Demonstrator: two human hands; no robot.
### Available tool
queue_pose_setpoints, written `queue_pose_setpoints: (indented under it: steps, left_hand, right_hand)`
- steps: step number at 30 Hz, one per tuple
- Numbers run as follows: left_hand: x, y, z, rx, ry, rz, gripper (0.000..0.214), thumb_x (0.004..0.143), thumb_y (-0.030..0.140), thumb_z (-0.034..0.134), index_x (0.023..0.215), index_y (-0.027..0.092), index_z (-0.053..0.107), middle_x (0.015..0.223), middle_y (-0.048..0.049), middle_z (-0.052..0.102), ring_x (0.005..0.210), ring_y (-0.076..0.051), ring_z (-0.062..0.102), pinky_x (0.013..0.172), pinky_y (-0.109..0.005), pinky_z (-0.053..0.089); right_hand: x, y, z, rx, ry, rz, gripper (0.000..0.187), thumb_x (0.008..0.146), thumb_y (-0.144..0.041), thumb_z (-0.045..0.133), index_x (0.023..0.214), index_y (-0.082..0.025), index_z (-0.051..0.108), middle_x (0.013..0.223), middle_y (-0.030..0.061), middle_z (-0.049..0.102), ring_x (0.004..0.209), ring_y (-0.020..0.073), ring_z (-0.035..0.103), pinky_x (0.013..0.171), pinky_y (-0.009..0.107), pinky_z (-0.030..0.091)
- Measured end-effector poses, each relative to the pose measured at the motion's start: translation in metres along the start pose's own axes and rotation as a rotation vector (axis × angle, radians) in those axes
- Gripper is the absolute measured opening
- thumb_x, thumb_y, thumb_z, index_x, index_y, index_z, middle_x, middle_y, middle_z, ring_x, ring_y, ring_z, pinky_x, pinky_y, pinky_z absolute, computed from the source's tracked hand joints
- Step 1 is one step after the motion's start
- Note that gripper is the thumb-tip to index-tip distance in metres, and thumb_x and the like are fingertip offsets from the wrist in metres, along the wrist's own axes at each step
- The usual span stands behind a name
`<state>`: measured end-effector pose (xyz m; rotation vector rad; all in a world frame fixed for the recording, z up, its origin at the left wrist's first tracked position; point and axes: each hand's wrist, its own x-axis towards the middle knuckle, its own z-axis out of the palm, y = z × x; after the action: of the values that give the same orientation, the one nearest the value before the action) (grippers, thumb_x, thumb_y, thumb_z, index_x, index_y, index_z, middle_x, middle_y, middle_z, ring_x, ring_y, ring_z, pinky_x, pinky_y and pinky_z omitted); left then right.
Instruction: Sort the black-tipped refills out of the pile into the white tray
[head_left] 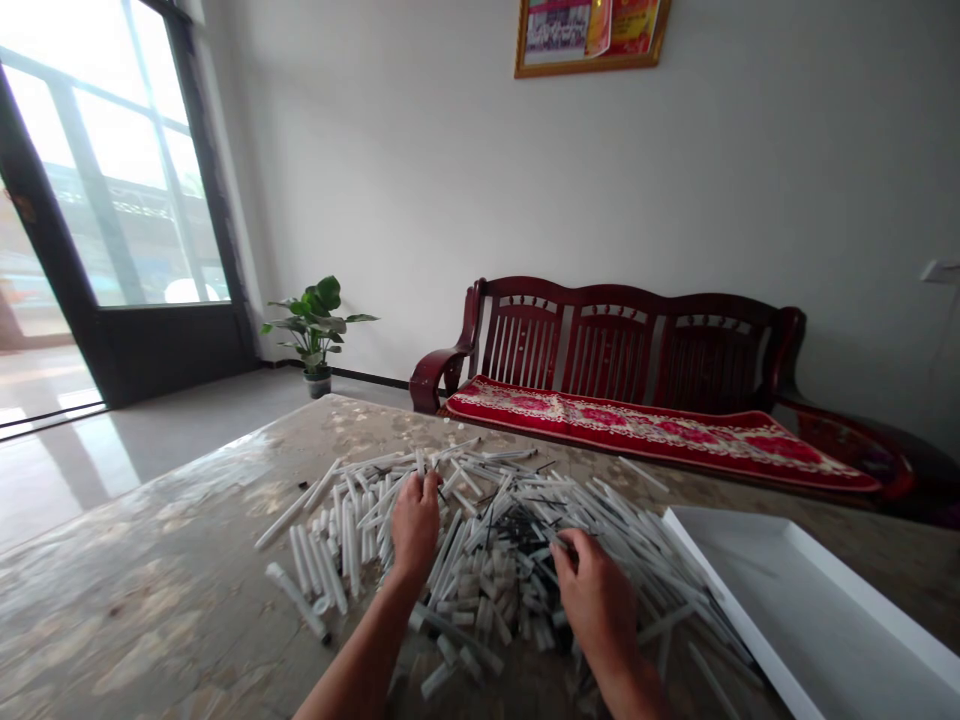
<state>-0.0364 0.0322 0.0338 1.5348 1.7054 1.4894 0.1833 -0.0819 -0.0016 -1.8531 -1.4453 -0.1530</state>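
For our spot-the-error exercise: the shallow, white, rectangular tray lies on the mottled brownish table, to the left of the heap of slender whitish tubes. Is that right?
One error: the tray lies to the right of the heap of tubes, as the head view shows. It does lie on the table.

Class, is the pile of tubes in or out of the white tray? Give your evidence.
Out: the pile of tubes lies on the patterned tabletop, beside the white tray rather than within it.
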Motion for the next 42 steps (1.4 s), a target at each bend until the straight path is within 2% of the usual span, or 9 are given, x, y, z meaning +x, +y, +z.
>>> queue_pose_setpoints:
  steps: [5,7,9,11,15,20,24,29,42]
  left_hand:
    - [0.001,-0.003,-0.013,0.651,-0.132,0.099,0.028,0.093,0.032,0.044,0.090,0.019,0.069,0.104,-0.0133,0.070,0.100,-0.030,0.062,0.087,-0.041,0.042]
    - [-0.002,-0.003,-0.013,0.745,-0.104,0.136,0.029,0.090,0.027,0.049,0.111,0.019,0.068,0.115,-0.0147,0.068,0.107,-0.032,0.060,0.093,-0.045,0.040]
    - [-0.007,-0.003,-0.009,0.782,-0.043,0.209,0.045,0.086,0.019,0.054,0.131,0.020,0.060,0.129,-0.0164,0.062,0.119,-0.034,0.054,0.101,-0.049,0.037]
    - [-0.012,-0.005,-0.003,0.791,-0.047,0.331,0.054,0.083,0.014,0.056,0.137,0.023,0.057,0.142,-0.0155,0.053,0.132,-0.035,0.044,0.110,-0.051,0.030]
    - [-0.017,-0.013,0.013,0.748,-0.293,0.528,0.051,0.081,0.007,0.055,0.122,0.034,0.070,0.150,-0.0077,0.048,0.147,-0.034,0.027,0.118,-0.054,0.017]
    - [-0.014,-0.019,0.020,0.751,-0.475,0.476,0.050,0.083,0.006,0.050,0.118,0.032,0.073,0.151,-0.0078,0.050,0.149,-0.036,0.024,0.118,-0.057,0.018]
    - [-0.011,-0.020,0.020,0.741,-0.517,0.499,0.046,0.083,0.007,0.051,0.114,0.033,0.074,0.152,-0.0067,0.048,0.149,-0.036,0.023,0.117,-0.056,0.021]
    - [-0.010,-0.021,0.021,0.726,-0.491,0.518,0.037,0.086,0.010,0.051,0.104,0.031,0.076,0.141,-0.0068,0.057,0.147,-0.034,0.028,0.116,-0.056,0.023]
    - [-0.011,-0.019,0.017,0.712,-0.492,0.570,0.036,0.087,0.010,0.050,0.104,0.031,0.074,0.132,-0.0079,0.062,0.143,-0.034,0.034,0.114,-0.061,0.023]
  right_hand:
    - [0.004,0.011,-0.004,-0.070,0.112,-0.057,0.023,0.094,-0.039,0.048,0.096,-0.025,0.067,0.100,0.0060,0.073,0.090,0.0240,0.070,0.070,0.031,0.047]
    - [0.005,0.012,-0.004,-0.046,0.153,-0.079,0.025,0.095,-0.038,0.046,0.099,-0.023,0.066,0.103,0.0075,0.072,0.096,0.0244,0.068,0.075,0.032,0.048]
    - [0.004,0.011,-0.003,-0.010,0.166,-0.099,0.025,0.096,-0.036,0.046,0.101,-0.023,0.066,0.105,0.0078,0.071,0.098,0.0240,0.067,0.079,0.033,0.049]
    - [0.004,0.011,-0.001,0.017,0.163,-0.113,0.024,0.096,-0.034,0.045,0.102,-0.023,0.066,0.104,0.0073,0.070,0.097,0.0234,0.067,0.080,0.033,0.050]
    - [0.003,0.014,0.003,0.061,0.155,-0.140,0.023,0.095,-0.029,0.045,0.099,-0.023,0.067,0.102,0.0072,0.070,0.095,0.0229,0.067,0.078,0.033,0.052]
    - [0.004,0.020,0.008,0.097,0.155,-0.218,0.021,0.094,-0.026,0.048,0.097,-0.024,0.068,0.099,0.0057,0.071,0.092,0.0201,0.069,0.077,0.029,0.054]
    - [0.003,0.020,0.012,0.124,0.151,-0.255,0.021,0.093,-0.024,0.049,0.096,-0.024,0.069,0.097,0.0053,0.072,0.091,0.0191,0.070,0.078,0.028,0.055]
    - [0.001,0.018,0.013,0.156,0.151,-0.251,0.022,0.093,-0.026,0.049,0.094,-0.024,0.071,0.096,0.0056,0.073,0.089,0.0192,0.071,0.076,0.028,0.055]
    - [0.000,0.012,0.011,0.253,0.093,-0.184,0.023,0.093,-0.028,0.048,0.092,-0.023,0.071,0.094,0.0065,0.072,0.090,0.0203,0.070,0.080,0.030,0.054]
